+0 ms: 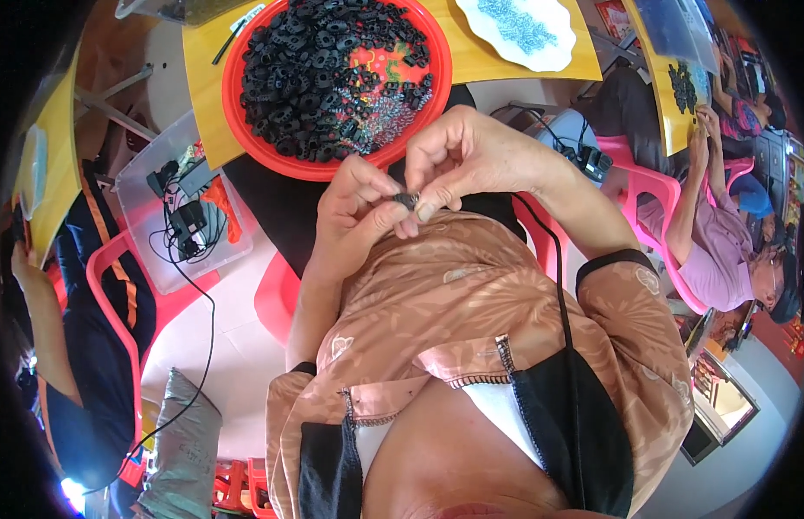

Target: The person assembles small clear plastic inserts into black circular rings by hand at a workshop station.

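In front of my chest, my left hand [357, 214] pinches a small black plastic part [405, 201] between thumb and fingers. Against it, my right hand [473, 160] is closed in a pinch. A tiny shiny bit shows at its fingertips, too small to name. Just beyond both hands stands a round red basin [235, 130], heaped with black plastic parts [290, 73] on its left and middle. Small silvery metal pieces [386, 119] lie at its near right, beside a patch of the basin's patterned bottom.
The basin rests on a yellow table [205, 91], with a white scalloped plate [561, 54] of small pieces at right. Left stands a clear plastic box [147, 246] with cables. A cable [559, 285] hangs over my front. Co-workers sit at tables left and right; one person [709, 251] wears lilac.
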The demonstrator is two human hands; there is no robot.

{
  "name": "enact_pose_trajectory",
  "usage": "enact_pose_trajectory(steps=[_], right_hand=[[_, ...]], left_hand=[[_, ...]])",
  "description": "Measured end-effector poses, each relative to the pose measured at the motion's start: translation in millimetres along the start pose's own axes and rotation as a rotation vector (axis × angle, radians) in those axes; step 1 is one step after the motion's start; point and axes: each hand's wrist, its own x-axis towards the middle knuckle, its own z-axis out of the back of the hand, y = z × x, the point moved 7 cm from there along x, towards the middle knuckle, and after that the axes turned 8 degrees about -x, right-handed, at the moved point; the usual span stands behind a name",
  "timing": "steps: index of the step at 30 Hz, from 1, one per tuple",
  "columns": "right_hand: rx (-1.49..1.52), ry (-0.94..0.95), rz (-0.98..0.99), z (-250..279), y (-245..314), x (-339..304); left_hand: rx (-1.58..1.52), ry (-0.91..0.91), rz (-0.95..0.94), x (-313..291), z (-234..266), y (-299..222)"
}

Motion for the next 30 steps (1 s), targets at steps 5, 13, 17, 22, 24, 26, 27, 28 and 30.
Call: enact_pose_trajectory(steps=[5, 13, 17, 22, 24, 26, 27, 28, 30], right_hand=[[-0.053, -0.084, 0.05, 7, 9, 1], [0.031, -0.001, -0.029, 5, -1, 8], [0.099, -0.064, -0.082, 2, -14, 10], [-0.17, -0.266, -0.018, 36, 5, 8], [-0.626, -0.587, 0.226, 71, 20, 8], [-1.233, -0.818, 0.254, 85, 39, 8], [-1.237, -0.821, 0.255, 87, 35, 11], [-1.349, -0.848, 0.256, 87, 34, 14], [-1.46, -0.871, 0.26, 84, 31, 20]], left_hand=[[0.047, -0.147, -0.032, 6, 15, -2], [0.007, -0.09, -0.066, 4, 10, -5], [0.029, -0.111, -0.064, 4, 14, -4], [0.009, -0.125, -0.084, 3, 14, -4], [0.038, -0.179, -0.099, 4, 14, -6], [0.057, -0.205, -0.116, 4, 18, -8], [0.075, -0.229, -0.129, 5, 21, -9], [0.074, -0.226, -0.131, 6, 20, -9], [0.118, -0.273, -0.136, 6, 23, -11]])
